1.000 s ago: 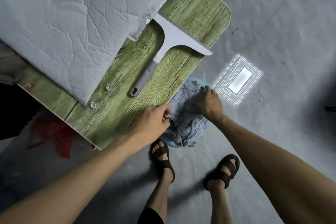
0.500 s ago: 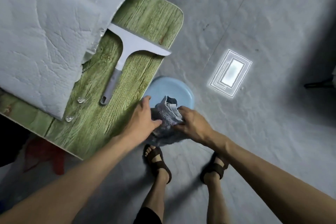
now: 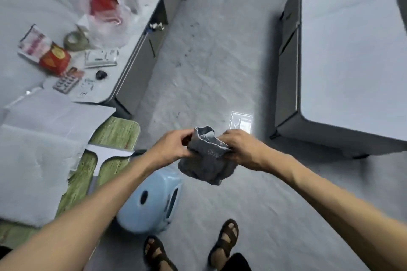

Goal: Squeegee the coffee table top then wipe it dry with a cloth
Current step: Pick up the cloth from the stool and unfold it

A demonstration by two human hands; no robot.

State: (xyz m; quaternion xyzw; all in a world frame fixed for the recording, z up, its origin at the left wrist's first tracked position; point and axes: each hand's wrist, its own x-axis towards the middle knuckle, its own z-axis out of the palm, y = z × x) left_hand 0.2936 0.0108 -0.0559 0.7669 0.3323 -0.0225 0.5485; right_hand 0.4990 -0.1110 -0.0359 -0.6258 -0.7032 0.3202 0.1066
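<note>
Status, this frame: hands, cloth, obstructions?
Left hand, right hand grip cloth, mid-air. Squeegee lies on coffee table. White sheets cover much of it.

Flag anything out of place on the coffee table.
White sheets cover most of the table, right up to the squeegee, so little of the top is bare for wiping. The lower sheet's edge looks torn.
</note>
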